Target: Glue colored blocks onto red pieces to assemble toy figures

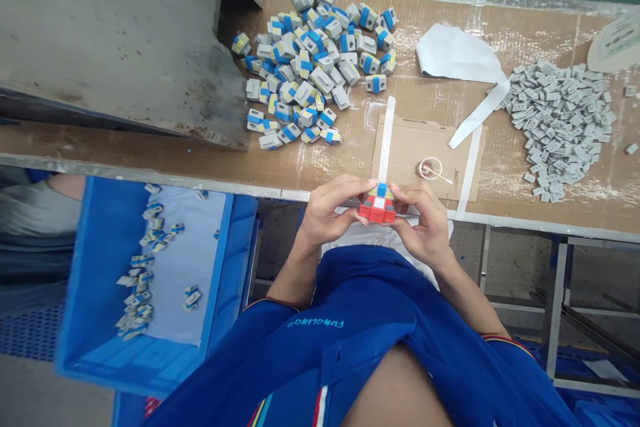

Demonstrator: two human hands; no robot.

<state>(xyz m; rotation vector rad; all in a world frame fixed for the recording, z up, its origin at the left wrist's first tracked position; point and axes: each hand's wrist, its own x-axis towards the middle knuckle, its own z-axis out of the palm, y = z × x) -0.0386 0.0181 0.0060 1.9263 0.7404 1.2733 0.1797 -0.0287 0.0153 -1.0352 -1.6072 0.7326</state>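
Head view: the left hand (327, 212) and the right hand (419, 225) are both closed on a red plastic block (377, 212), gripping it from opposite sides. The block is held above the near edge of the surface (400, 33), in front of the person's blue shirt (365, 307). A small blue-and-white piece (381, 191) sits on top of the block, between the two hands. A narrow white strip (386, 140) extends forward from the block across a cardboard sheet (425, 157). A small transparent ring (430, 169) lies on that sheet, just beyond the right hand.

Further forward on the surface, a loose pile of grey connector blocks with blue bands (310, 60) lies beside a metal chute (125, 33). A white cloth (457, 53) lies right of that pile, and a pile of small grey parts (557, 127) lies near the right end. Below the surface, on the left side, a blue plastic crate (100, 353) holds a white sheet (185, 267) with scattered banded blocks (135, 293). A second person's arm (65, 187) shows at the left edge.
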